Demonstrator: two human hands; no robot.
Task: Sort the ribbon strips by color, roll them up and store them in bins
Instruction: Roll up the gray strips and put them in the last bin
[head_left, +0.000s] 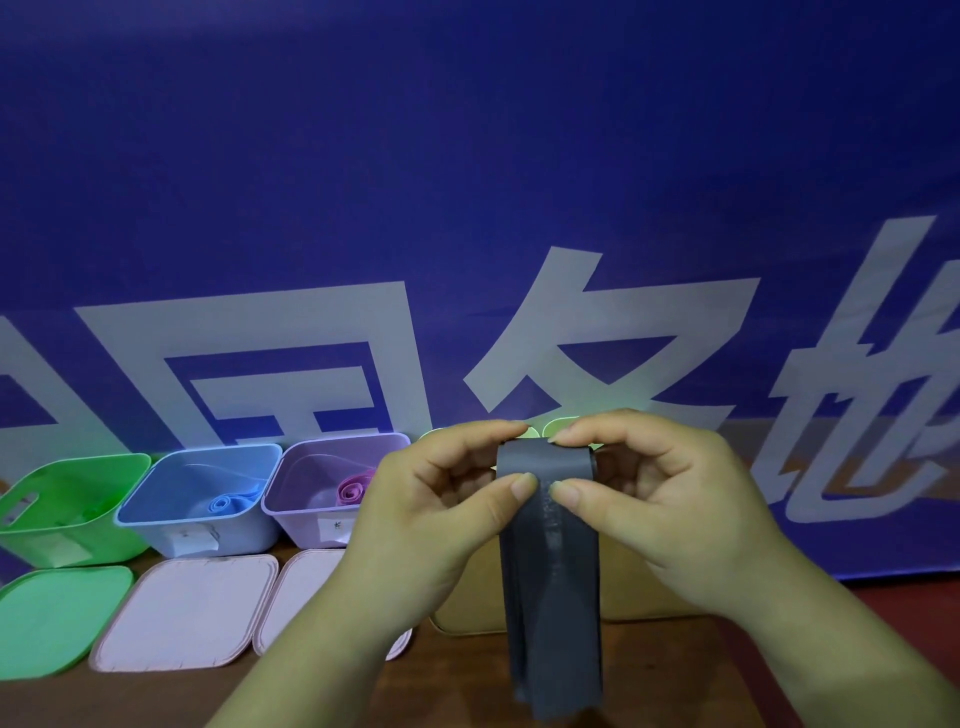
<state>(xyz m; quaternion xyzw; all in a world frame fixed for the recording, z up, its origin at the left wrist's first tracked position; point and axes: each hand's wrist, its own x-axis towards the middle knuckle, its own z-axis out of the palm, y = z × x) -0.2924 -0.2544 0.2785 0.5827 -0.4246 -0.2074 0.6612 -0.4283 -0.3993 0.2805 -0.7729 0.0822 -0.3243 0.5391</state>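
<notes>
Grey ribbon strip (550, 587), long axis vertical, top end pinched by left hand (447, 499) and right hand (660, 499).

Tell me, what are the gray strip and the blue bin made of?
The gray strip looks like thin fabric ribbon with a matte finish: it hangs limp and creases. The blue bin is probably plastic, smooth and slightly glossy, with a molded rounded rim.

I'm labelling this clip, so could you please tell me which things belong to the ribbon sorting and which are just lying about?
In use: grey ribbon, left hand, right hand, green bin, blue bin, purple bin.
Lying about: green lid, pale lid, second pale lid, banner.
</notes>
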